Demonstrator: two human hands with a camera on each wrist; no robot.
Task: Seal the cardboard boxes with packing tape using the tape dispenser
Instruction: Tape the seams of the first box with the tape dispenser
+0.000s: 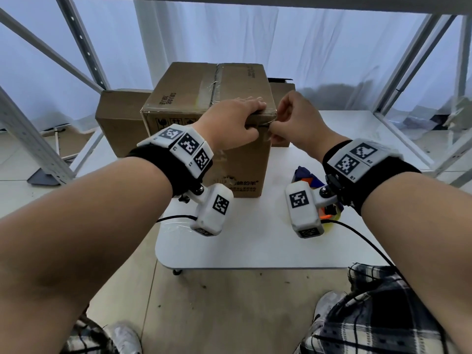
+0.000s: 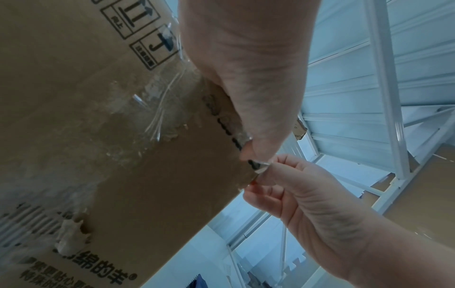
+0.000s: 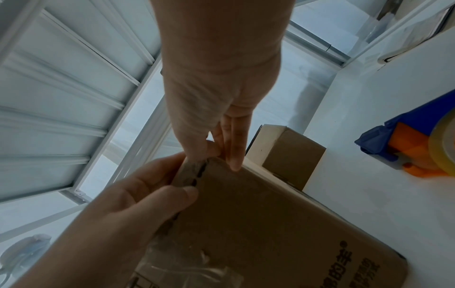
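A tall cardboard box (image 1: pixel 184 88) (image 2: pixel 110 155) (image 3: pixel 270 224) stands on the white table (image 1: pixel 255 246), with clear tape along its top seam (image 1: pixel 215 85). My left hand (image 1: pixel 245 118) (image 2: pixel 246 78) (image 3: pixel 138 204) grips the box's near top edge by the right corner, fingers on top and thumb on the front face. My right hand (image 1: pixel 277 125) (image 2: pixel 283 185) (image 3: pixel 216 97) pinches a small end of clear tape (image 2: pixel 261 167) at that corner. The blue and orange tape dispenser (image 1: pixel 306 177) (image 3: pixel 406 140) lies on the table to the right, partly hidden behind my right wrist.
A second brown box (image 1: pixel 120 118) stands behind on the left, and a smaller box (image 1: pixel 281 88) (image 3: pixel 288 152) behind on the right. Grey metal shelving posts (image 1: pixel 38 139) (image 1: pixel 408 72) flank the table. My knees sit below the table's near edge.
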